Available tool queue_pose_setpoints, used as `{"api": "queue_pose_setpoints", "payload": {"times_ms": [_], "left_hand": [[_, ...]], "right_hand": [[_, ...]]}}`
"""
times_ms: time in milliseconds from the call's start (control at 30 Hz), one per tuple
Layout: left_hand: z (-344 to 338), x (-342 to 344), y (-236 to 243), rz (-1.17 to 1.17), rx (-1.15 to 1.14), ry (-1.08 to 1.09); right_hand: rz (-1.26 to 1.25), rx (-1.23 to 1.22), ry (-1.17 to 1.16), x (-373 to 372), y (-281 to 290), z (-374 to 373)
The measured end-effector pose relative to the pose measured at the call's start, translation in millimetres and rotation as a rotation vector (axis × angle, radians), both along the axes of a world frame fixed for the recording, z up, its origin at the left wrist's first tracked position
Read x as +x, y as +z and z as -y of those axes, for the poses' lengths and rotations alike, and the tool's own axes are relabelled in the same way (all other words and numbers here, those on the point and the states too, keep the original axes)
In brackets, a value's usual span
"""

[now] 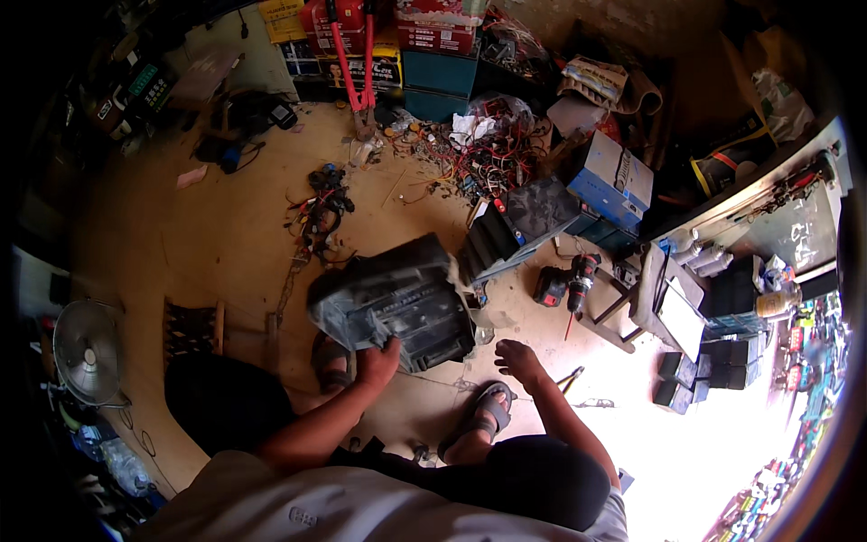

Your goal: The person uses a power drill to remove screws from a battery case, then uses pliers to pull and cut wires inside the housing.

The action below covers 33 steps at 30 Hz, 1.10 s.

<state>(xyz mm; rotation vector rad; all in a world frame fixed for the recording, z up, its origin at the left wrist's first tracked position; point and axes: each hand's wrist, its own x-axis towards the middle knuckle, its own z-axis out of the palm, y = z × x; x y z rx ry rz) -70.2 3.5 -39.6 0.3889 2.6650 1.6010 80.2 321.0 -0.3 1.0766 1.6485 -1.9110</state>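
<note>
A bulky black plastic housing (415, 316) with a ribbed, dusty face is tilted in front of me, between my feet and the floor clutter. My left hand (377, 363) grips its near lower edge, the thumb lying against the ribbed face. Just right of the housing, my right hand (519, 359) hangs in the air with fingers apart, touching nothing. A cordless drill (582, 282) with a long bit lies on the floor farther right. Pliers (571, 378) with yellow-and-black handles are near my right forearm. The housing's underside is hidden.
Beyond the housing stands a dark ribbed case (519, 226), near a blue box (612, 181). Tangled wires (497, 158) cover the floor at the back, beside red-handled bolt cutters (361, 95). To the right is a small stool (655, 289); at left, a fan (88, 352).
</note>
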Motion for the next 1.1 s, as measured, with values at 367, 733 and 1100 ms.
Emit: {"api": "queue_pose_setpoints", "payload": {"times_ms": [367,733,1100], "left_hand": [[46,-24,42,0.54,0.216,0.041],[21,-18,128,0.426,0.225,0.219],[41,-43,126,0.85,-0.037,0.185]], "right_hand": [[-0.182,-0.224,-0.183,-38,-13,34],[-0.174,-0.181,-0.302,-26,22,49],[-0.263,-0.161,-0.136,-9,30,51]]}}
